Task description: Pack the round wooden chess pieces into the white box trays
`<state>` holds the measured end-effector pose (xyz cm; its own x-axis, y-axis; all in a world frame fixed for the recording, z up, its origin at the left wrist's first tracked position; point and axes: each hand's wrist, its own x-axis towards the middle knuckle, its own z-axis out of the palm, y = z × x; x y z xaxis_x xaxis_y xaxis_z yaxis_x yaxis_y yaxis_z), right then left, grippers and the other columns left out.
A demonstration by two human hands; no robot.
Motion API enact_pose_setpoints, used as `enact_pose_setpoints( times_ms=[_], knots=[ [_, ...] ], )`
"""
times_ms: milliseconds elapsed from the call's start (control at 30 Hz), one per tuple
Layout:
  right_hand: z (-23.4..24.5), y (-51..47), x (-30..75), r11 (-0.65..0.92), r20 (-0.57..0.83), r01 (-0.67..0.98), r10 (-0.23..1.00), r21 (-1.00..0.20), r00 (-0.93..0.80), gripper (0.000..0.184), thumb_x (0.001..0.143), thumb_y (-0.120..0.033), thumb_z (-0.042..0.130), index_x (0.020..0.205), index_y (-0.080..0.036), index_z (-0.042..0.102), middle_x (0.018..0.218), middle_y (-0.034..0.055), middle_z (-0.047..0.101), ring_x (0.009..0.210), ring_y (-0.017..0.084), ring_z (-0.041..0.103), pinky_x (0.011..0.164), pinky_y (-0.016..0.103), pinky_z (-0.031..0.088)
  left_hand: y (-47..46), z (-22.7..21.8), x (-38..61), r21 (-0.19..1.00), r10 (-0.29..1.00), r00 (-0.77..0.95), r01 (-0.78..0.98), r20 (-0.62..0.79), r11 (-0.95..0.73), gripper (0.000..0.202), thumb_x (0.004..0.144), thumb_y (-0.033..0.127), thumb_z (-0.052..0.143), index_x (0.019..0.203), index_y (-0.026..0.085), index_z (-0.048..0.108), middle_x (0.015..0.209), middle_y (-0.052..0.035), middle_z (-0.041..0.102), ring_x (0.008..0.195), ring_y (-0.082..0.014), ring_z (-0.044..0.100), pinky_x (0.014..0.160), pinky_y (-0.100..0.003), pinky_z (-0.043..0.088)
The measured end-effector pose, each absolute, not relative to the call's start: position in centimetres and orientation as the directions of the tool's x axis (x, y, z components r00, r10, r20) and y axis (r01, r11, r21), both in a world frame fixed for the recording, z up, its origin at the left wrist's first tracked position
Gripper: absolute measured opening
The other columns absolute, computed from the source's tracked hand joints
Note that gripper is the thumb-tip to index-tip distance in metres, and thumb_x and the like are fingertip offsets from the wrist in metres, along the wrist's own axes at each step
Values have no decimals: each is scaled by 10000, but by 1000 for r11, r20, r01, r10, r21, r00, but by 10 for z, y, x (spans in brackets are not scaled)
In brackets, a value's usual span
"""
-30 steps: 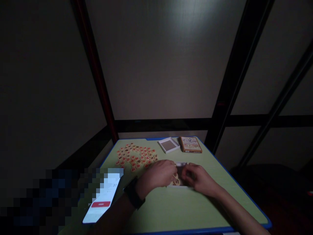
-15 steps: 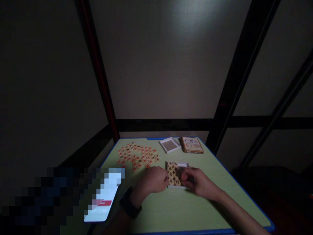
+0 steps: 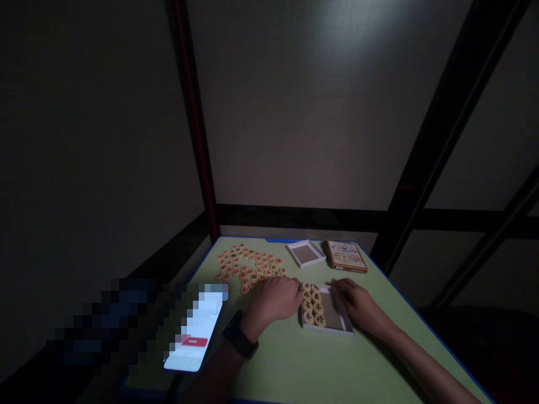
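Note:
A shallow white box [image 3: 340, 328] lies on the table with two columns of round xiangqi pieces [image 3: 314, 306], marked in black, along its left side. The right part of the box shows a bare brown bottom. My left hand [image 3: 280, 297], with a dark watch on its wrist, is closed at the box's left wall; its fingertips are partly hidden. At the right wall, my right hand [image 3: 357, 303] has its fingers bent over the far right corner. No piece shows in either hand. Many loose pieces [image 3: 248, 266], mostly red-marked, lie spread at the far left.
A second shallow white box [image 3: 306, 253] sits at the back, beside a printed game box [image 3: 346, 256]. A lit phone [image 3: 196, 331] is at the left near edge, partly pixelated. The green table [image 3: 286, 365] has a blue rim, and a wall stands behind it.
My right hand has moved from over the pieces inside the box to its right wall, uncovering the second column and the brown bottom. My left hand stays at the left wall. The view has shifted slightly.

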<state>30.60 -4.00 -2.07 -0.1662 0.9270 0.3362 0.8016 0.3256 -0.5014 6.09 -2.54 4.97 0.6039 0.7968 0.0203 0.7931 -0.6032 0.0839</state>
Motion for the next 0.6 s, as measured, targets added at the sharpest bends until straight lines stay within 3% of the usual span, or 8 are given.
enact_pose_setpoints(
  times_ms=[300, 600],
  knots=[
    [-17, -46, 285, 390, 320, 735, 915, -555, -245, 339, 933, -307, 403, 1024, -159, 694, 1010, 143, 673, 921, 245, 650, 841, 376, 514, -30, 27, 71, 106, 844, 515, 841, 147, -531, 246, 931, 219, 363, 1044, 155, 572, 975, -135, 697, 906, -252, 677, 788, -375, 531],
    [-1, -36, 271, 465, 282, 746, 885, -476, -371, 293, 935, -307, 434, 901, -179, 696, 901, 104, 687, 805, 217, 640, 726, 321, 498, -28, 28, 65, 150, 866, 474, 856, 157, -495, 244, 909, 206, 385, 1064, 150, 565, 1005, -139, 689, 936, -261, 665, 807, -388, 514]
  ],
)
